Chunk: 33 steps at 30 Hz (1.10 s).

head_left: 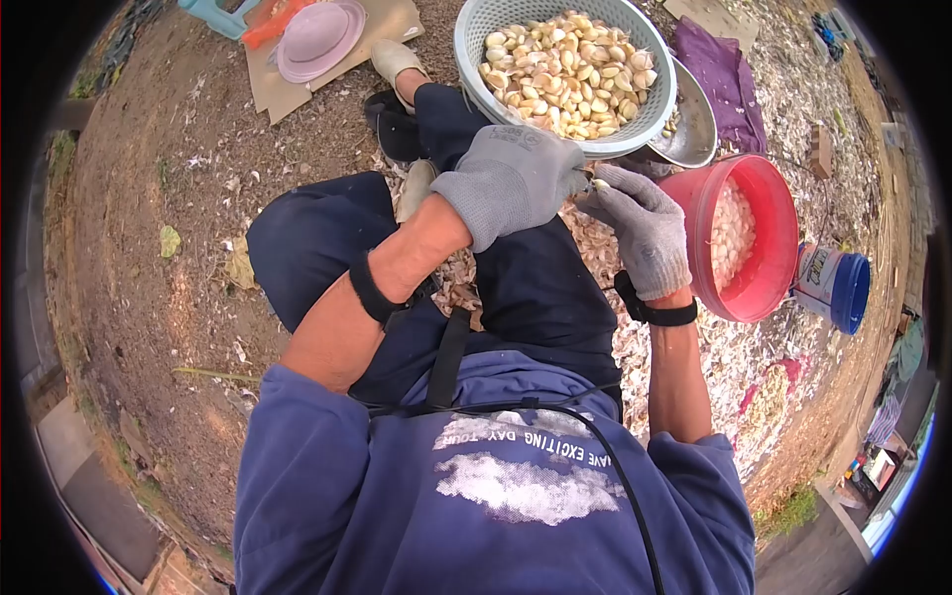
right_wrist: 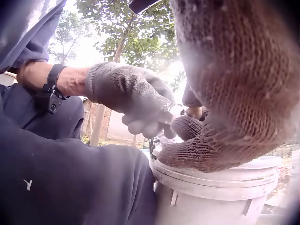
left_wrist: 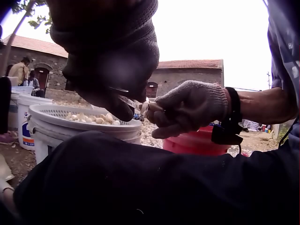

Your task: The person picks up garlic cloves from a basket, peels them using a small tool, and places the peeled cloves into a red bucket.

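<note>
My left hand (head_left: pixel 516 178), in a smooth grey glove, has its fingers curled round a small knife, whose thin metal blade (left_wrist: pixel 119 90) shows below the fingers in the left wrist view. The right hand (head_left: pixel 640 226), in a grey knit glove, pinches a garlic clove (right_wrist: pixel 194 112) between thumb and fingers. Both sets of fingertips meet at this clove, above my lap. Just beyond them a grey plastic colander (head_left: pixel 474 84) holds a heap of garlic cloves (head_left: pixel 570 74). Beside the right hand stands a red bucket (head_left: pixel 778 213) with pale cloves (head_left: pixel 732 233) inside.
Under the colander is a white bucket (right_wrist: pixel 201 201). A metal bowl (head_left: pixel 699 129) and a purple cloth (head_left: pixel 719 84) lie beyond it. The blue-and-white bucket (head_left: pixel 851 293) stands right of the red one. Garlic skins (head_left: pixel 684 367) litter the ground; a pink basin (head_left: pixel 319 42) lies on cardboard.
</note>
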Each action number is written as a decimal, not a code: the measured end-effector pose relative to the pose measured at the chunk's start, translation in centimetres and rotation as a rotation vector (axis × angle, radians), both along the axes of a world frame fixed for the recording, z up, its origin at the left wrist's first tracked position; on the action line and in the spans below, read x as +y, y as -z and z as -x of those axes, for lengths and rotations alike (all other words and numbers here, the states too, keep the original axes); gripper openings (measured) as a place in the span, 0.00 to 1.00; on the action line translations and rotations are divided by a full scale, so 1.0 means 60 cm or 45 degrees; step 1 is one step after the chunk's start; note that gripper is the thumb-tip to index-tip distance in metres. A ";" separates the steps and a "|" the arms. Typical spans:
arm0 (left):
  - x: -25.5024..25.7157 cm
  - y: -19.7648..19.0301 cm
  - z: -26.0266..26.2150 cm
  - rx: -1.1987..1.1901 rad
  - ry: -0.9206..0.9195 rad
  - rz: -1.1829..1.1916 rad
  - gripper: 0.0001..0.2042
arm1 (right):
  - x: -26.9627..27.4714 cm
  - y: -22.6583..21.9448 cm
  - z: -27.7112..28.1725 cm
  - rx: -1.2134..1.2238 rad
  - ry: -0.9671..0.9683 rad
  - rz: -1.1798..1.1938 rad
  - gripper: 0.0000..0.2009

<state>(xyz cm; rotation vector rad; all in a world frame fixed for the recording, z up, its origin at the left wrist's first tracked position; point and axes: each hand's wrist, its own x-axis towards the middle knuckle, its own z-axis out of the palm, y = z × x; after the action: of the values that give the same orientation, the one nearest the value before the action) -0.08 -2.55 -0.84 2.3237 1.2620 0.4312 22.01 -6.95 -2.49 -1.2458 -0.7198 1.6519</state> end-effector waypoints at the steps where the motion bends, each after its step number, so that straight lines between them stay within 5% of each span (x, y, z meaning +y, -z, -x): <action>1: -0.001 -0.001 0.000 -0.016 0.005 -0.003 0.13 | 0.000 -0.003 0.002 -0.062 -0.015 -0.011 0.17; 11: 0.004 0.011 0.009 -0.026 0.056 -0.032 0.12 | -0.001 -0.004 0.007 -0.372 -0.148 -0.157 0.21; 20: 0.008 0.002 0.008 -0.045 0.010 0.146 0.12 | -0.004 -0.007 0.008 -0.180 -0.115 -0.125 0.21; 33: 0.005 -0.001 0.000 0.021 0.048 0.152 0.12 | -0.009 -0.008 0.007 -0.337 -0.161 -0.083 0.19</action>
<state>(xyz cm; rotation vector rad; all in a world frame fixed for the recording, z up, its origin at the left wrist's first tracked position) -0.08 -2.25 -0.76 2.2510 1.2154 0.3159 21.62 -7.46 -2.03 -1.4121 -1.0243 1.5658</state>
